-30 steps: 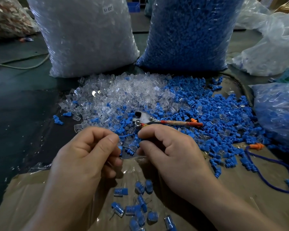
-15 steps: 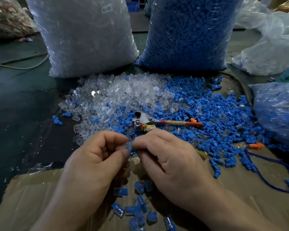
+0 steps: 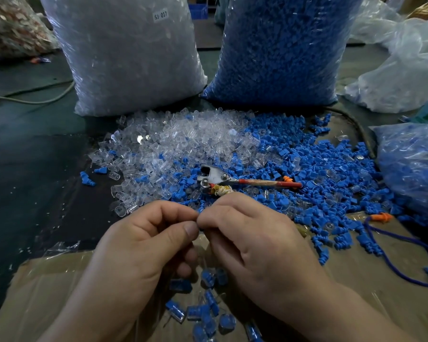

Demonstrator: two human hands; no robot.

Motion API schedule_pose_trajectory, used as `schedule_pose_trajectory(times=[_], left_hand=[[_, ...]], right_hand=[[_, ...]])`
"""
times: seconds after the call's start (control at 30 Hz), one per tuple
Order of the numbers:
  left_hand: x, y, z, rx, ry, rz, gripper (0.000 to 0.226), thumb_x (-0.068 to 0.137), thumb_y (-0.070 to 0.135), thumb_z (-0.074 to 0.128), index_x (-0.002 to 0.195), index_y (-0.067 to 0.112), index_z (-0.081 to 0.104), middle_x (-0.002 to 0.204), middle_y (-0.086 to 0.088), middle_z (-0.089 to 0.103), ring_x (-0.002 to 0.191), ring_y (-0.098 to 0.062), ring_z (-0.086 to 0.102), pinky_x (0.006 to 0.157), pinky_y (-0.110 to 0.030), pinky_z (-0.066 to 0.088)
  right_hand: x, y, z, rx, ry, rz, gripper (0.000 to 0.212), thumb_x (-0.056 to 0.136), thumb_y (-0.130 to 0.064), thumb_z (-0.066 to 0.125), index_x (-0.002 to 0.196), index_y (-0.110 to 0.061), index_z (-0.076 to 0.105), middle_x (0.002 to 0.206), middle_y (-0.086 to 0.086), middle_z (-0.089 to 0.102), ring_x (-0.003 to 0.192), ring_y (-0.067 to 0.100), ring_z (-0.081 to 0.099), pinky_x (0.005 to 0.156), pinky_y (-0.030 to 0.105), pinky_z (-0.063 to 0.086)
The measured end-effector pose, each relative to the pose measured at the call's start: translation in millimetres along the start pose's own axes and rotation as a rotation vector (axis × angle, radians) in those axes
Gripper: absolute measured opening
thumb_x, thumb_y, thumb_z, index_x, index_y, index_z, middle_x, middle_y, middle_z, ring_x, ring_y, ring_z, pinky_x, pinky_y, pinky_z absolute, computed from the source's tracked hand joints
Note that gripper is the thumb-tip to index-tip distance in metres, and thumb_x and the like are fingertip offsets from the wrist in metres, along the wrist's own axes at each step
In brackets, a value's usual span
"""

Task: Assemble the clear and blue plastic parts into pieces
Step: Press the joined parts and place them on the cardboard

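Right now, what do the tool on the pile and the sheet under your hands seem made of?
Tool: head looks like bare metal, grey with a dull gleam and rivets; its handle seems red-coated, worn pale midway. Sheet: probably cardboard, matte brown with a crease, perhaps taped, given glossy streaks.

Pliers (image 3: 215, 177) atop parts pile (image 3: 183, 144), sacks (image 3: 129, 58) behind

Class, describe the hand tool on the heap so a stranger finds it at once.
A clear sack and a blue sack stand at the back. Before them spreads a heap of loose parts; the tool lies in its middle. It alone is metal, with a red handle.
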State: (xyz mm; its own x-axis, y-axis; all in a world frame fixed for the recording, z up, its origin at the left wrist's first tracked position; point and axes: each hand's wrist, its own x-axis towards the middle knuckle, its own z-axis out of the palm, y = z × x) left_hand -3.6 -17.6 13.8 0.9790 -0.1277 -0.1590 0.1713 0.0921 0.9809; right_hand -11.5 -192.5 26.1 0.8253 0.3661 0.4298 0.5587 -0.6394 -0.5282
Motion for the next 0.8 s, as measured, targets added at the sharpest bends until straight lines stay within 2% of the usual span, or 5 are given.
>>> schedule_pose_trajectory(times=[0.17,0.4,0.57,0.67,0.8], left_hand=[[0,2,0,-0.043,-0.003,-0.022,0.030,0.054,0.033,0.078,0.080,0.018,0.077,0.063,-0.013,0.065,0.051,-0.019,0.060,0.042,-0.024,0.047],[-3,2,3,0.137,0.043,0.078,0.039,0.046,0.042,0.075,0.083,0.029,0.076,0.071,-0.008,0.072,0.058,-0.017,0.067,0.049,-0.023,0.052],[1,0,1,0.209,0.116,0.101,0.043,0.041,0.048,0.073,0.082,0.034,0.074,0.069,-0.003,0.072,0.056,-0.017,0.066,0.048,-0.026,0.052],[1,1,-2,0.207,0.120,0.077,0.041,0.043,0.046,0.074,0.081,0.033,0.074,0.063,-0.005,0.069,0.053,-0.017,0.063,0.046,-0.023,0.050],[0,2,-5,0.268,0.080,0.022,0.027,0.058,0.025,0.080,0.082,0.035,0.074,0.067,-0.006,0.072,0.056,-0.015,0.069,0.050,-0.019,0.052]], right_hand=[[-1,2,1,0.050,0.005,0.053,0.012,0.095,-0.031,0.054,0.101,-0.025,0.063,0.097,-0.017,0.060,0.089,0.000,0.057,0.074,0.021,0.048],[1,0,1,0.063,-0.057,0.048,0.020,0.098,-0.030,0.048,0.107,-0.021,0.064,0.102,-0.009,0.063,0.092,0.011,0.061,0.074,0.036,0.054],[2,5,0,-0.144,-0.068,-0.017,0.030,0.094,-0.033,0.048,0.116,-0.020,0.065,0.115,-0.005,0.064,0.109,0.015,0.056,0.092,0.037,0.050],[7,18,-8,-0.341,-0.058,0.177,0.045,0.090,-0.045,0.046,0.133,-0.031,0.049,0.132,-0.010,0.051,0.125,0.014,0.042,0.106,0.042,0.041],[10,41,-12,-0.532,-0.245,0.412,0.071,0.091,-0.059,0.047,0.148,-0.033,0.013,0.155,-0.002,0.023,0.143,0.023,0.017,0.117,0.044,0.017]])
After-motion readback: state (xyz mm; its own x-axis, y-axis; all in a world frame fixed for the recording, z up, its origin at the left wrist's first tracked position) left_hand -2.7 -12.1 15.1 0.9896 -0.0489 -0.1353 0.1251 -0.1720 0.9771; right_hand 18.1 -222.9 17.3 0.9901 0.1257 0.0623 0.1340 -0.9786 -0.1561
